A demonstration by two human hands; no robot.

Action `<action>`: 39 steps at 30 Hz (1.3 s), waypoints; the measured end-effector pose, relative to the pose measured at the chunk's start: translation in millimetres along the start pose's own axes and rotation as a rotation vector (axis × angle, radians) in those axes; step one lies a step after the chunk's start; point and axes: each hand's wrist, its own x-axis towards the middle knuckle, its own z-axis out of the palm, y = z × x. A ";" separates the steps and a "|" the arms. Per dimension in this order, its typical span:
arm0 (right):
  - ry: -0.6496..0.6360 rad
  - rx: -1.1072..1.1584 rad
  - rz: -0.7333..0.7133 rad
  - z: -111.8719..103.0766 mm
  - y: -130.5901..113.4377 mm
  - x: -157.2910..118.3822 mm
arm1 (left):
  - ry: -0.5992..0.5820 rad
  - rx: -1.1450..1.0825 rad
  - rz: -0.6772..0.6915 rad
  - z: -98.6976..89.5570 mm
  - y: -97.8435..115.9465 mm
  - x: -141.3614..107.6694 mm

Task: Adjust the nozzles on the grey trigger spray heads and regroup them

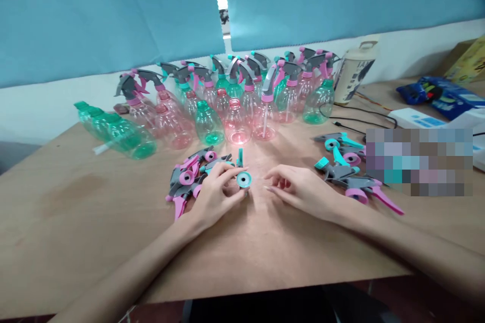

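Note:
My left hand [215, 189] pinches a teal-collared spray trigger head [244, 179] between thumb and fingers, the round underside of its collar turned towards me. Just to the right, my right hand [295, 189] hovers over the table with fingers curled and the thumb and index tips apart; I see nothing held between them. Beside my left hand lies a pile of loose trigger heads [187, 177], grey with pink or teal parts. Another pile of trigger heads [352, 158] lies beyond my right wrist.
Several clear pink and green bottles stand at the back, such as an uncapped green bottle [208, 123], many others with trigger heads on. Green bottles [131, 136] lie at left. A cream tumbler [356, 73], black cable [350, 127] and blue packet [450, 96] are at right.

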 end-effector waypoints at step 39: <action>-0.019 0.459 0.255 10.3 -7.8 -2.5 | -0.069 -0.110 0.070 18.2 16.0 5.3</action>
